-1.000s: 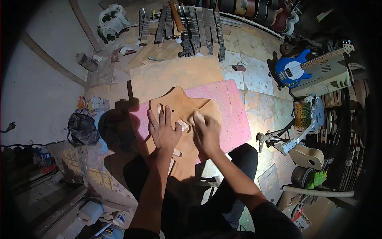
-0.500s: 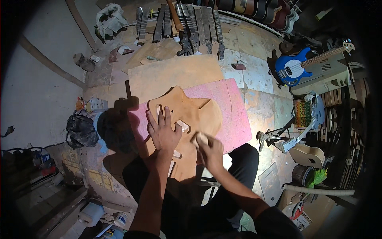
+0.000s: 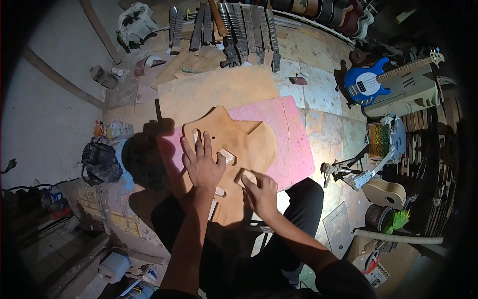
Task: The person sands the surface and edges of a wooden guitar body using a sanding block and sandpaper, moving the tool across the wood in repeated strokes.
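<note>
An unpainted wooden guitar body with routed cavities and a small dark hole rests over a pink board, which overlaps a tan board. My left hand lies on the body's left part with fingers spread, holding nothing, beside a routed slot. My right hand grips a small pale block against the lower right part of the body.
Several fretted necks lie at the top, below a row of guitar bodies. A blue bass, a stand and an acoustic guitar body are at the right. A black bag lies left by the wall.
My right hand and the block have moved down the body, toward me, from its upper right area. My left hand stays spread in nearly the same place.
</note>
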Motion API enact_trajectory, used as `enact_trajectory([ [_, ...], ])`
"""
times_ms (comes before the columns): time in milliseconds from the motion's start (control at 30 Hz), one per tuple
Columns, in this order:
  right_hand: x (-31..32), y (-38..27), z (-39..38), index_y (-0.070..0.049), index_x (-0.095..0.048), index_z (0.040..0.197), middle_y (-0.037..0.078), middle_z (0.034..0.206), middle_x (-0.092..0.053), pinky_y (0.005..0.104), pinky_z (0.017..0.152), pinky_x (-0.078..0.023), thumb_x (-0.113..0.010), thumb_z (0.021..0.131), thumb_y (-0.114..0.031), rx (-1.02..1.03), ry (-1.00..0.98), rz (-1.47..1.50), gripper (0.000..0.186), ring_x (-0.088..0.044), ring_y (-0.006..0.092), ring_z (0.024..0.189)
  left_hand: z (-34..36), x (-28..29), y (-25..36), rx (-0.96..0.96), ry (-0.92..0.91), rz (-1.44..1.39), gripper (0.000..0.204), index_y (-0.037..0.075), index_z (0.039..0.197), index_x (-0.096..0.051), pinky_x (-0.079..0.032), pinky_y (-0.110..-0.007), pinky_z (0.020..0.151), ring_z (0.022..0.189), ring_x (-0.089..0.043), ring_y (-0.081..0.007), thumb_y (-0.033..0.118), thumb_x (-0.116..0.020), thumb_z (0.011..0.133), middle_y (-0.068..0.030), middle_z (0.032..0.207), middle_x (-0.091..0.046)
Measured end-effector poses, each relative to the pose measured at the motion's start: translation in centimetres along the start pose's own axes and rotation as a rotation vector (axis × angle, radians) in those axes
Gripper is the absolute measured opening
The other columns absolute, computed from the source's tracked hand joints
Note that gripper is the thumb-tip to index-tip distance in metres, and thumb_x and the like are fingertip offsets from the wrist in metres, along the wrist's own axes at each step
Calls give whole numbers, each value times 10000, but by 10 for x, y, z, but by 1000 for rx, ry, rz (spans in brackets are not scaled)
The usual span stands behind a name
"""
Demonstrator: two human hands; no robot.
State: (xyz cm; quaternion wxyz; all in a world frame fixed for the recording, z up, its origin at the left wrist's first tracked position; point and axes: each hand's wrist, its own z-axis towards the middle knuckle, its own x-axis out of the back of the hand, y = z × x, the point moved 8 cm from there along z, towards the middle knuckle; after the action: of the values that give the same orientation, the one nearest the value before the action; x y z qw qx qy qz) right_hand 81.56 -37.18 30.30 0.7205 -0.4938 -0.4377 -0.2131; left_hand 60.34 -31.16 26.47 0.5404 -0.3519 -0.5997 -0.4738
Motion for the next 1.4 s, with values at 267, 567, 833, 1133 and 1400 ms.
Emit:
enact_trajectory([
  [267,14,37,114,-147,-645,1463,274,1316,-609,558,1012,-440,-712,945,-150,-167,222,-53,522,-560,463,1202,-2,-1,4,-13,-28,-20,806,132,1685,-408,-357,-595,1182,1619,-204,-500,387,-595,944,-173,1638,-522],
  [567,10,66,87,-161,-693,1391,216,1371,-625,540,960,-456,-756,919,-180,-151,103,-175,477,-593,422,1140,-1,-3,7,-14,4,-25,801,130,1679,-419,-363,-592,1173,1617,-206,-497,387,-610,945,-167,1626,-536],
  [833,-19,-39,-29,-130,-723,1284,217,1346,-633,568,975,-469,-784,863,-150,42,-30,78,426,-601,440,1200,0,-1,6,-14,3,-21,791,133,1674,-429,-371,-583,1169,1616,-208,-496,379,-613,945,-163,1617,-548],
  [1133,21,57,81,-106,-642,1438,288,1297,-605,573,992,-442,-691,952,-138,-177,181,-121,489,-565,472,1182,0,-1,6,-4,-11,-28,799,134,1674,-427,-367,-589,1184,1622,-207,-484,380,-621,939,-153,1614,-553],
  [1400,-7,24,39,-164,-686,1396,240,1411,-596,549,1006,-449,-731,928,-128,-100,24,-88,471,-564,441,1228,-1,-2,-1,0,15,0,807,141,1681,-416,-363,-590,1185,1622,-204,-484,392,-625,943,-148,1628,-539],
])
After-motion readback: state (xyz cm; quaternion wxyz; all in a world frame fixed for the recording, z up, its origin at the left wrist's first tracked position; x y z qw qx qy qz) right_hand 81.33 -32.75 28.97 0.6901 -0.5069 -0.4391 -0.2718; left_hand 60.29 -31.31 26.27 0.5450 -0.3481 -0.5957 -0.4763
